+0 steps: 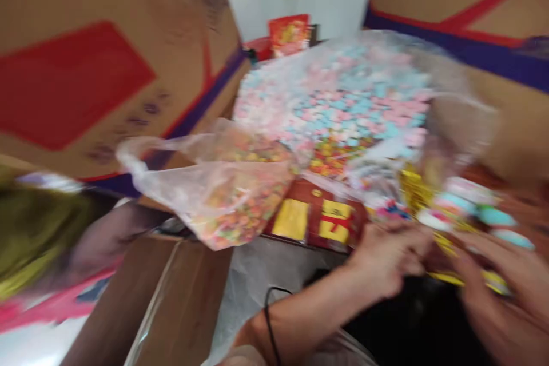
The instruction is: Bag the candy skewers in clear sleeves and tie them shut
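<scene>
Packet (444, 266) at near right lies between left hand (388, 257) and right hand (501, 280); blur hides whether fingers clamp it. Seemingly mid-handling, it likely needs steadying.

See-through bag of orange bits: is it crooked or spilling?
Yes, it looks lopsided: the bag slumps, its handle loop stretched left, and seems to poke past the edge of the brown table. It's blurry, so I can't tell about spills.

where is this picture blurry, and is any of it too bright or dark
Head view: blur smears the left carton's printing and softens the left hand and right hand; head view, bottom left: a pale patch looks washed out; head view, below the hands: nearly black.
</scene>
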`<state>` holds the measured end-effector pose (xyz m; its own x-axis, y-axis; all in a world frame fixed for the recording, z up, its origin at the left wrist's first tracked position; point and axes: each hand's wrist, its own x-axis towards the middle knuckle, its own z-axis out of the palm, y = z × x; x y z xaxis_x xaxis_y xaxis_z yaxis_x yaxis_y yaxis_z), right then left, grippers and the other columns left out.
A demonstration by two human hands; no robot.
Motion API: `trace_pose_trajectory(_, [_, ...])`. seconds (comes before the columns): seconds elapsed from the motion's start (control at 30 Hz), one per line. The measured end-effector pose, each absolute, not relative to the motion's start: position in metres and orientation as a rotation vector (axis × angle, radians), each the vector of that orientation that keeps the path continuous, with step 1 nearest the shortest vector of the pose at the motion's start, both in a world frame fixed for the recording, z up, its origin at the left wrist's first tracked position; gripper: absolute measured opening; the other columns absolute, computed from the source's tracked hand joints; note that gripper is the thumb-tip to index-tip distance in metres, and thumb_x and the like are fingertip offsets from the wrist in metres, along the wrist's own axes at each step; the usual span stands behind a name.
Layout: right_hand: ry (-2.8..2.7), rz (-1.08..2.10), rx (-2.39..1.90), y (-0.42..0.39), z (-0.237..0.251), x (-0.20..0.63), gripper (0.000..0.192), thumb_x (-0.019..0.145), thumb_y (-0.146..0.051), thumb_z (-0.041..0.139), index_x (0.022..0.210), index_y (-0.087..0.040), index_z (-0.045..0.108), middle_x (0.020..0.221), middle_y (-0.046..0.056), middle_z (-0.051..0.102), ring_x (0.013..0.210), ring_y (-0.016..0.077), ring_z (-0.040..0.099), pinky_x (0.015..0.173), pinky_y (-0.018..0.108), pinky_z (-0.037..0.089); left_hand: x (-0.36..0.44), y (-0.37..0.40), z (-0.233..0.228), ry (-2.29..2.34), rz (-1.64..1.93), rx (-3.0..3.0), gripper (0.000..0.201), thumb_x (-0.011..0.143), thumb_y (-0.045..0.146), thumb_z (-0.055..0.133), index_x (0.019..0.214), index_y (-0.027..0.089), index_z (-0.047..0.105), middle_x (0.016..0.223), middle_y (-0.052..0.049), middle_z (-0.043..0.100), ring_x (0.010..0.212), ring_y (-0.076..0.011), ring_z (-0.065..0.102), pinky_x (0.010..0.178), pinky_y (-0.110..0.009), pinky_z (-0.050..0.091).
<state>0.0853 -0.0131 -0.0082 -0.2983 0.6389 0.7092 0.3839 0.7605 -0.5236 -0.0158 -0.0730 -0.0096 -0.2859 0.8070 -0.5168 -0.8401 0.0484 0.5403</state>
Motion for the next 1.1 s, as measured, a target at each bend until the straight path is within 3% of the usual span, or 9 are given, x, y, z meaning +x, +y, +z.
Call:
trace_pose_trajectory(0.1, [-2.081,0.103,-0.621,-0.007,0.01,0.079,0.032,0.083,-0.011,0.069,0.11,-0.029,0.071,0.099,0.006,0.076,0.087,0.0213,0.072,0.079,0.034,0.057,-0.055,-0.062,0.032,0.828,1.524,-0.004,0.039,0.052,0.03,0.09,0.064,0.014,0.056,0.047,0.01,0.036,0.039,-0.0003,0.024,0.037,-0.015,0.014])
trace_pose_trajectory(0.2, [-2.085,-0.042,-0.547,0.002,0.013,0.075,0.022,0.085,-0.007,0.066,0.1,-0.023,0.071,0.092,0.007,0.076,0.081,0.0182,0.07,0.069,0.03,0.052,-0.057,-0.057,0.035,0.77,1.469,-0.009,0.035,0.059,0.024,0.088,0.071,0.012,0.058,0.05,0.009,0.041,0.039,0.0017,0.021,0.037,-0.013,0.013])
trace_pose_trajectory(0.57, [-2.124,0.105,-0.413,0.007,0.016,0.082,0.022,0.09,-0.007,0.057,0.104,-0.02,0.069,0.094,0.009,0.072,0.085,0.0183,0.065,0.075,0.034,0.049,-0.046,-0.058,0.031,0.656,1.415,-0.126,0.027,0.071,0.018,0.081,0.072,0.012,0.054,0.052,0.007,0.044,0.039,0.0016,0.024,0.035,-0.011,0.015])
trace_pose_trajectory(0.9, [-2.233,-0.03,-0.484,0.007,0.022,0.075,0.013,0.092,-0.01,0.052,0.088,-0.019,0.061,0.084,0.007,0.067,0.075,0.018,0.055,0.073,0.036,0.039,-0.04,-0.065,0.029,0.779,1.457,0.009,0.026,0.073,0.023,0.081,0.076,0.013,0.058,0.054,0.007,0.047,0.039,0.0015,0.022,0.037,-0.011,0.015])
trace_pose_trajectory(1.0, [-2.182,0.006,-0.66,-0.001,0.018,0.067,0.012,0.093,-0.013,0.049,0.084,-0.018,0.055,0.078,0.007,0.062,0.074,0.0194,0.053,0.072,0.037,0.036,-0.036,-0.063,0.024,0.771,1.49,0.066,0.026,0.076,0.03,0.08,0.075,0.013,0.061,0.057,0.006,0.05,0.041,0.0009,0.029,0.041,-0.011,0.027])
trace_pose_trajectory(1.1, [-2.066,0.3,-0.845,-0.013,0.017,0.061,0.014,0.094,-0.016,0.046,0.082,-0.019,0.052,0.078,0.006,0.059,0.075,0.0191,0.052,0.072,0.036,0.038,-0.035,-0.057,0.022,0.741,1.458,0.095,0.029,0.083,0.043,0.071,0.084,0.015,0.067,0.065,0.002,0.059,0.055,-0.0067,0.051,0.058,-0.019,0.045])
